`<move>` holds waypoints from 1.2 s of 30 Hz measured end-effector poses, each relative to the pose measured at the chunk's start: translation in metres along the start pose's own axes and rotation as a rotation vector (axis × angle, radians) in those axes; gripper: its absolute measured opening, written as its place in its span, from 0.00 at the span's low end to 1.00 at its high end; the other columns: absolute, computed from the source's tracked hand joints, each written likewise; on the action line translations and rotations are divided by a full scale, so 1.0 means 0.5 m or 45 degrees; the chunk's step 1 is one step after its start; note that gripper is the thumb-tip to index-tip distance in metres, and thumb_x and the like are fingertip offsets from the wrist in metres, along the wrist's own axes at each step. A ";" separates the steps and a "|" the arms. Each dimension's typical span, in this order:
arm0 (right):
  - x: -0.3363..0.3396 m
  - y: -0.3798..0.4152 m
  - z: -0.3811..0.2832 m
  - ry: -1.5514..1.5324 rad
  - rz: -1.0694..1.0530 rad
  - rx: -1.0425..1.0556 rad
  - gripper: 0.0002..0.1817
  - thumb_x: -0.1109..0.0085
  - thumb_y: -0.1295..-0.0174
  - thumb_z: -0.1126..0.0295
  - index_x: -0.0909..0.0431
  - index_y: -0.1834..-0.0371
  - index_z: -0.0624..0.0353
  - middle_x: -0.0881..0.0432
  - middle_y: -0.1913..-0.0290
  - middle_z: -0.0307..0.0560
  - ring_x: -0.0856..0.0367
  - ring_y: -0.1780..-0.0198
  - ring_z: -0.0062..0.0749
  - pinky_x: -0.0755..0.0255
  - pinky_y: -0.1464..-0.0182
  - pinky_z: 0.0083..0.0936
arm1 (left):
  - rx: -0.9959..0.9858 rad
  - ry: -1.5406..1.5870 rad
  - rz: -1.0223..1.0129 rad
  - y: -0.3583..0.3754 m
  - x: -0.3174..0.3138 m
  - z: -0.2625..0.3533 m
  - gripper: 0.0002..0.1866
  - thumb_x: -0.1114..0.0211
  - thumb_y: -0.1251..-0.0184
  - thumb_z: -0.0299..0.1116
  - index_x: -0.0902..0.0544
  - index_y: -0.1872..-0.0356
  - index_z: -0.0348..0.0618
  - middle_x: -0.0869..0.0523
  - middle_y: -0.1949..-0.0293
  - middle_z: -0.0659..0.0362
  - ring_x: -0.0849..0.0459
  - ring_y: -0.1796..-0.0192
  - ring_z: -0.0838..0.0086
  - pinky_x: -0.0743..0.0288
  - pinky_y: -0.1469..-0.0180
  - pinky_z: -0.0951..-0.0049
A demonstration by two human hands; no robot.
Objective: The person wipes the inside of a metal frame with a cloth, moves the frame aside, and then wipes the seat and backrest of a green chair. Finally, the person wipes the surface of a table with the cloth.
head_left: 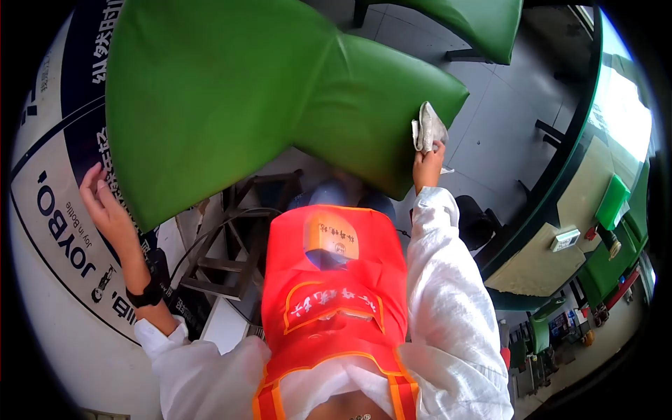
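My right hand (428,168) grips a folded whitish cloth (429,129) at the right front edge of a green padded chair (364,105). The cloth stands up from my fingers and touches the seat's edge. At the left, my left hand (105,199) is beside the chair's tall green back, its fingers spread and nothing held in them. A dark band (145,290) circles that wrist. Behind the fingers is a white and navy printed panel (52,217).
A second green seat (469,24) stands at the top right. Along the right runs a glass-edged table (560,189) with a green box (613,201) and a small white box (565,240) on it. A dark wooden stool frame (227,269) is below the chair.
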State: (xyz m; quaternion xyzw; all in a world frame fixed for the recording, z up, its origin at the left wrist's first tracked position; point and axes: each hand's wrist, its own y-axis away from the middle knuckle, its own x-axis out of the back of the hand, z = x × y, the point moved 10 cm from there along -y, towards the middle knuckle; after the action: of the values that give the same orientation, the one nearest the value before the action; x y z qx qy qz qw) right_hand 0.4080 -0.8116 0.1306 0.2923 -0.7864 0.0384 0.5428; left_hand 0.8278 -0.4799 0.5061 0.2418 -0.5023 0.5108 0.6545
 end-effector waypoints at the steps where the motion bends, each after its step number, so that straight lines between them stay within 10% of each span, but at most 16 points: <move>1: -0.063 0.004 0.007 -0.097 -0.197 -0.039 0.12 0.45 0.46 0.73 0.24 0.59 0.66 0.32 0.49 0.56 0.29 0.52 0.52 0.33 0.50 0.38 | 0.229 0.157 -0.067 -0.003 -0.003 -0.107 0.13 0.56 0.30 0.30 0.27 0.53 0.35 0.23 0.56 0.57 0.25 0.53 0.75 0.33 0.49 0.78; 6: -0.220 0.227 -0.091 0.059 -0.786 0.341 0.21 0.39 0.51 0.70 0.26 0.50 0.55 0.31 0.49 0.48 0.30 0.48 0.44 0.30 0.53 0.37 | 0.530 0.119 0.135 0.000 -0.022 -0.146 0.16 0.55 0.31 0.37 0.25 0.56 0.35 0.22 0.59 0.59 0.25 0.55 0.76 0.34 0.50 0.78; 11: -0.234 0.280 -0.087 0.283 -0.793 0.940 0.22 0.46 0.48 0.66 0.27 0.47 0.42 0.28 0.54 0.34 0.31 0.48 0.24 0.40 0.45 0.29 | 0.564 0.217 0.108 -0.004 -0.017 -0.177 0.20 0.56 0.31 0.40 0.25 0.55 0.30 0.22 0.56 0.58 0.25 0.54 0.75 0.34 0.48 0.77; 23: -0.044 -0.134 -0.040 0.001 -0.034 0.204 0.29 0.47 0.48 0.78 0.31 0.41 0.40 0.42 0.34 0.55 0.44 0.33 0.48 0.51 0.35 0.53 | 0.561 0.090 0.187 -0.005 -0.014 -0.161 0.24 0.56 0.31 0.40 0.29 0.45 0.28 0.26 0.45 0.52 0.27 0.44 0.69 0.38 0.41 0.75; 30: -0.245 0.142 -0.224 0.089 -0.743 0.679 0.31 0.38 0.55 0.68 0.28 0.42 0.42 0.55 0.28 0.55 0.57 0.27 0.43 0.64 0.31 0.51 | 0.492 0.077 0.065 -0.006 -0.027 -0.138 0.19 0.58 0.30 0.40 0.26 0.60 0.32 0.23 0.60 0.58 0.26 0.58 0.74 0.34 0.51 0.75; 36: -0.287 0.198 -0.177 0.350 -0.990 1.158 0.27 0.51 0.43 0.65 0.34 0.37 0.50 0.55 0.27 0.33 0.54 0.28 0.22 0.64 0.28 0.35 | 0.751 0.477 0.177 0.027 -0.044 -0.136 0.15 0.58 0.30 0.40 0.28 0.71 0.44 0.26 0.68 0.64 0.29 0.63 0.79 0.35 0.57 0.80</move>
State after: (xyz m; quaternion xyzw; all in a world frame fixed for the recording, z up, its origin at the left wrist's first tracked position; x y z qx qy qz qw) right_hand 0.4662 -0.6363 0.0665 0.7524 -0.4500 0.2066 0.4345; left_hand 0.8440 -0.4279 0.4578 0.2877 -0.2197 0.7127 0.6008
